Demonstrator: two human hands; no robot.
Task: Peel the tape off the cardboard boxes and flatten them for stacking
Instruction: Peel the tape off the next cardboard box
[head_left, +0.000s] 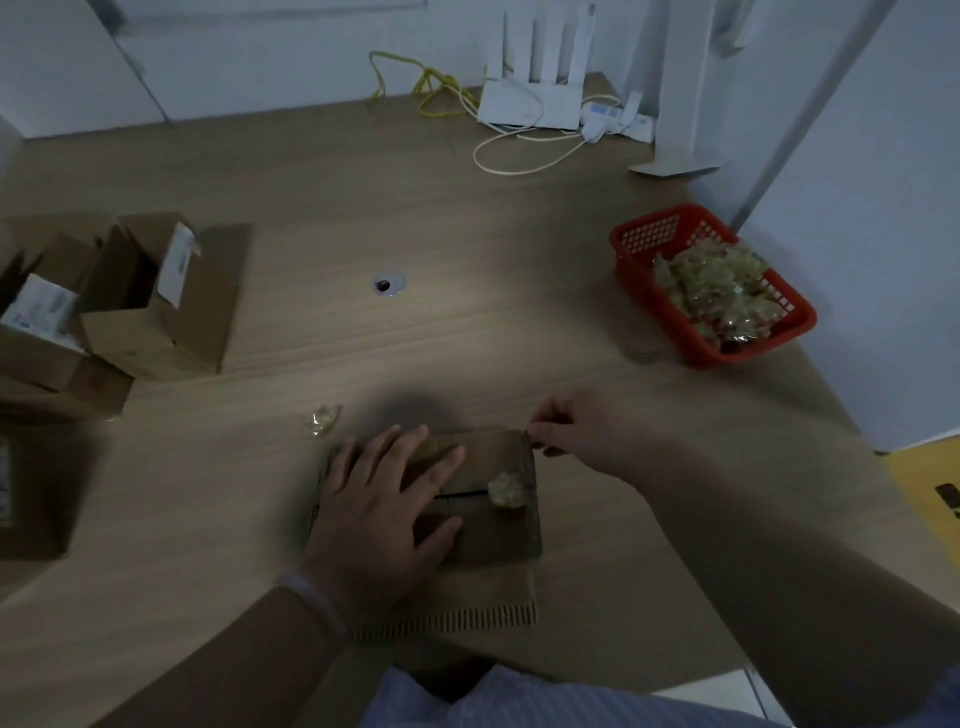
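Head view: the box (483, 499) lies low on the table (467, 338), right in front of the person, brown, corrugated edge showing near them, a crumpled tape wad (506, 488) on top. Left hand (384, 499) spread flat, pressing the box. Right hand (576, 428) pinches narrow at the far right corner; what it grips, can't tell. Red basket (649, 291) far right, heaped with tape scraps (717, 296). Open boxes (135, 296) stand at left, insides too dark to read

Boxes (130, 301) left, basket (711, 283) right (tape (719, 291) inside, seemingly).
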